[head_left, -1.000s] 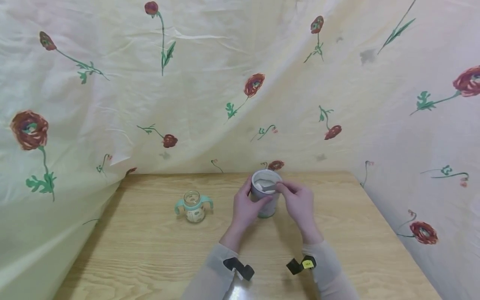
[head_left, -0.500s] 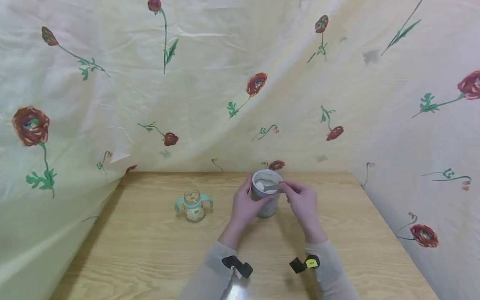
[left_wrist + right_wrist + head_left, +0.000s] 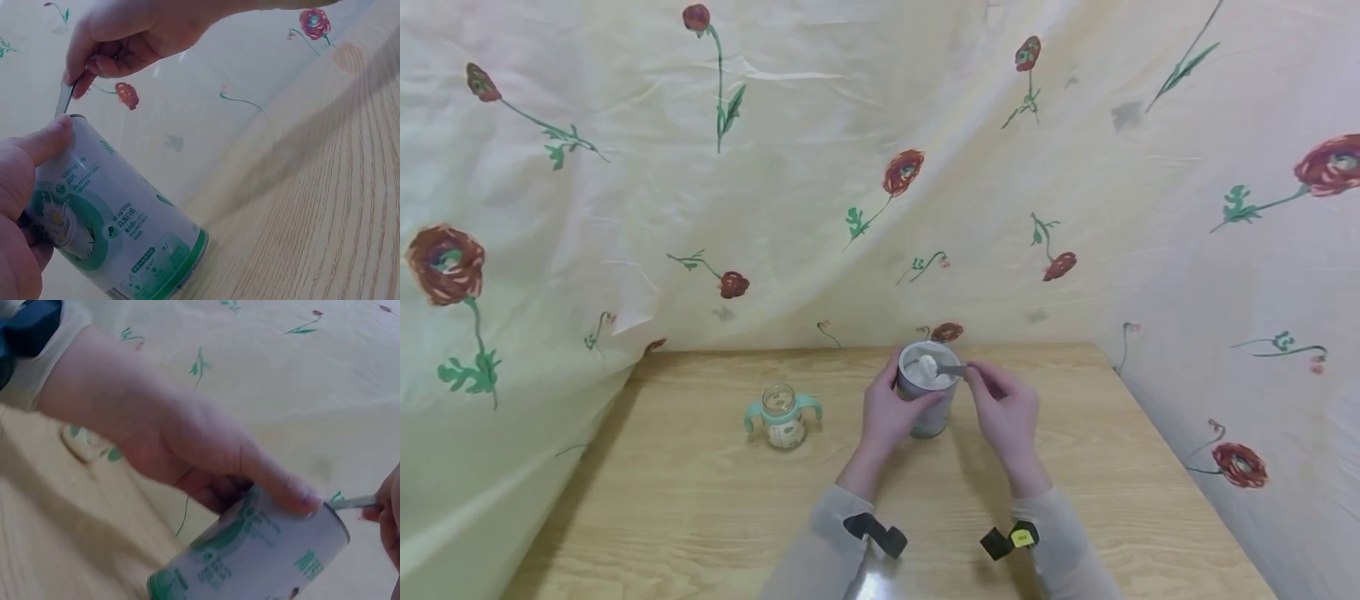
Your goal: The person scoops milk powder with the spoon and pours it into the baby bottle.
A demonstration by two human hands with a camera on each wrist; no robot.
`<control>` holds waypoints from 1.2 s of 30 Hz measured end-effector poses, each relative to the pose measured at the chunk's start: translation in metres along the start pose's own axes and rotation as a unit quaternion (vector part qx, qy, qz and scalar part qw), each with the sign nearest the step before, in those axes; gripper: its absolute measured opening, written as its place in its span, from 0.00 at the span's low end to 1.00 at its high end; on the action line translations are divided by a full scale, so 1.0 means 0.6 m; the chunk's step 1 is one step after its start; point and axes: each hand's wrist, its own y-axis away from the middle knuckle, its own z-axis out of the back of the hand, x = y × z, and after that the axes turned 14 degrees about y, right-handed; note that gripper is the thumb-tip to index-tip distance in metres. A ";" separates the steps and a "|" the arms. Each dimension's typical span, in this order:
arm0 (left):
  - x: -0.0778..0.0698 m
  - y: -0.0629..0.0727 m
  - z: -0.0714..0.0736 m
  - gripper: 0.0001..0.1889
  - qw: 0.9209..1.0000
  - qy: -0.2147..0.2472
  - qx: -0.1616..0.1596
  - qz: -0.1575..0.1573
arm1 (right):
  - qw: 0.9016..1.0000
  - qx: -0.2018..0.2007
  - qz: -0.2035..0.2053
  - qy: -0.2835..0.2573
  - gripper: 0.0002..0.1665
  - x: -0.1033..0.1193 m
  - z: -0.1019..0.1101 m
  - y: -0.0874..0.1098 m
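My left hand [image 3: 891, 412] grips the side of a white and green milk powder can [image 3: 119, 200], its thumb near the rim. The can stands open on the table, with white powder visible inside. In my right hand [image 3: 1006, 410], the thumb and fingers pinch the grey handle of a scoop [image 3: 951, 370]. White powder is heaped on the scoop's end, which sits within the can's mouth; its bowl is hard to make out. To the left stands a clear baby bottle [image 3: 784, 421] without a lid, with a mint green collar and two handles.
The wooden table [image 3: 685, 500] meets a floral curtain [image 3: 805, 208] along its back edge, and the cloth also hangs at both sides. A camera is strapped on each sleeve.
The scoop has come up out of the powder to the can's mouth, now with a white heap on it. My right hand has shifted slightly right. The left hand keeps its grip.
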 end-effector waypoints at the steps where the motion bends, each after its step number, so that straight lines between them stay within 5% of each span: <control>1: -0.001 0.000 0.000 0.55 1.000 0.002 0.000 -0.002 | 1.000 -0.013 0.017 0.005 0.06 0.006 0.002 0.002; 7: -0.006 -0.002 0.003 0.53 1.000 0.005 0.015 -0.016 | 0.997 -0.045 0.061 0.027 0.06 0.052 0.016 0.006; 12: -0.005 -0.001 0.004 0.52 1.000 0.004 0.021 -0.015 | 0.995 -0.062 0.076 0.018 0.07 0.049 0.012 0.008; 36: 0.005 -0.002 0.007 0.54 1.000 0.009 0.013 -0.009 | 0.997 -0.067 0.028 -0.002 0.06 0.039 0.000 0.014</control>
